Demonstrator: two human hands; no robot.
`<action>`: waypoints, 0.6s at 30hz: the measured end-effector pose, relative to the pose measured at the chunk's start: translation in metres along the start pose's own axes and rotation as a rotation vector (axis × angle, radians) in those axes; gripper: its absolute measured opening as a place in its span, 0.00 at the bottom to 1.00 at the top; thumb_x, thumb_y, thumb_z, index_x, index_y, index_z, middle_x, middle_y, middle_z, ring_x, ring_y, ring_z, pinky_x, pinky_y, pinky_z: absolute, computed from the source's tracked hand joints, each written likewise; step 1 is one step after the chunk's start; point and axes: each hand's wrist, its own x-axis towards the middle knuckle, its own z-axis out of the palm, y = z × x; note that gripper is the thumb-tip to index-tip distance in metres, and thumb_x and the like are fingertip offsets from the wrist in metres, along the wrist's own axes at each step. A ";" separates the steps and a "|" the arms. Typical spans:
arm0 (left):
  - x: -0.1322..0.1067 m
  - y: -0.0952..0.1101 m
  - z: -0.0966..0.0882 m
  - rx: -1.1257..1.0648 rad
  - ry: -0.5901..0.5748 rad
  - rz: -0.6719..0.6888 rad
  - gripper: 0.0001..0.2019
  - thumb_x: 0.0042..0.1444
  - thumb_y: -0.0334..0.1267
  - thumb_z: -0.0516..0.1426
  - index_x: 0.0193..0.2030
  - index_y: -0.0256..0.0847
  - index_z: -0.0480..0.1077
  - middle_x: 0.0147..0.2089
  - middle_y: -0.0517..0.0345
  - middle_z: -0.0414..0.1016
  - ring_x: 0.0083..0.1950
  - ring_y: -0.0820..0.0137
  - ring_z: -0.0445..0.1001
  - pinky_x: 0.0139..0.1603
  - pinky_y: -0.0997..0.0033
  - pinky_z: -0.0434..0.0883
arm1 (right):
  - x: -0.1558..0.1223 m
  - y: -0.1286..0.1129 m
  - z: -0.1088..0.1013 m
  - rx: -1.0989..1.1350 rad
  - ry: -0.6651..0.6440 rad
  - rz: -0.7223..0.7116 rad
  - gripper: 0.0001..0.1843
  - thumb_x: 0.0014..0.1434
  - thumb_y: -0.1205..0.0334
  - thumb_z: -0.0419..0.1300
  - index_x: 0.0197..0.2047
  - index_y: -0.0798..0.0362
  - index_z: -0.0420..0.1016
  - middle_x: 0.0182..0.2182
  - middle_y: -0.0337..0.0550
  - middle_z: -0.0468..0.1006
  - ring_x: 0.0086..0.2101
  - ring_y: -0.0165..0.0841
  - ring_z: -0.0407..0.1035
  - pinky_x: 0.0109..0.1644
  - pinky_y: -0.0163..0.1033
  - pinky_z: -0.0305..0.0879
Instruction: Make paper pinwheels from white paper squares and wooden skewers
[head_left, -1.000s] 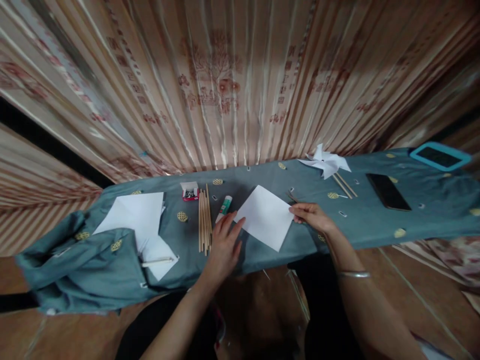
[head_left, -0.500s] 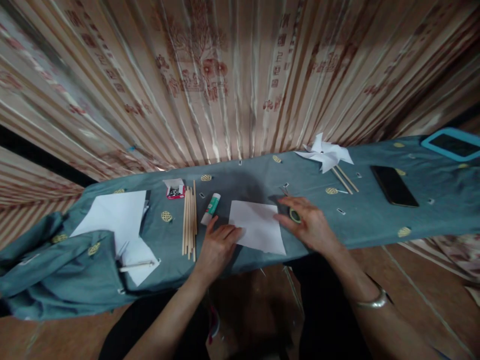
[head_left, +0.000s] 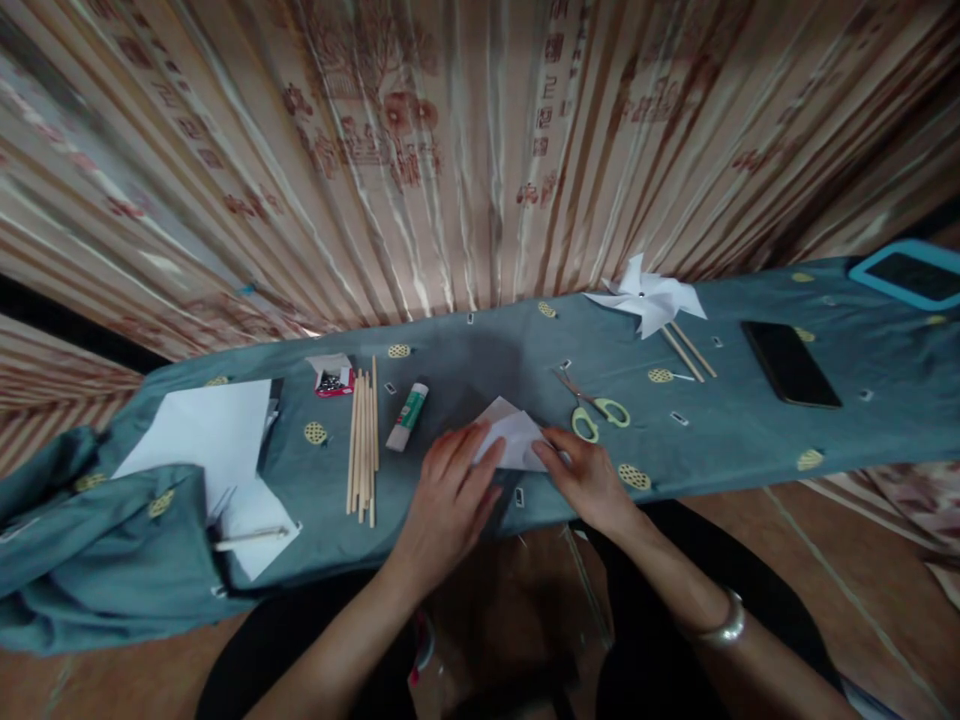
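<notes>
A white sheet of paper (head_left: 514,440) lies bent over on itself at the middle of the table, its edges overlapping. My left hand (head_left: 450,490) grips its left side, the fingers laid along the edge. At the right corner, my right hand (head_left: 589,475) pinches the paper between thumb and fingers. Just beyond the right hand rest scissors (head_left: 592,408) with yellow-green handles, blades apart. A glue stick (head_left: 409,416) lies left of the paper, beside a row of thin wooden sticks (head_left: 362,445).
A small red and white box (head_left: 332,380) holds small dark pieces. White paper pinwheels (head_left: 649,298) on sticks lie at the back right, near a black phone (head_left: 791,365) and a blue-framed tablet (head_left: 911,275). More white paper (head_left: 202,425) is at the left, by bunched cloth (head_left: 97,540).
The flat sheet has been turned and folded over. My right hand has moved off the scissors onto the paper, and my left hand has come onto the paper's left side.
</notes>
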 end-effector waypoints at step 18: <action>-0.030 -0.003 0.019 0.187 -0.362 -0.019 0.32 0.64 0.48 0.53 0.69 0.31 0.53 0.71 0.38 0.57 0.75 0.53 0.48 0.71 0.42 0.52 | 0.027 0.009 0.025 -0.108 0.079 0.015 0.18 0.61 0.59 0.53 0.50 0.56 0.76 0.44 0.51 0.82 0.46 0.43 0.74 0.53 0.48 0.68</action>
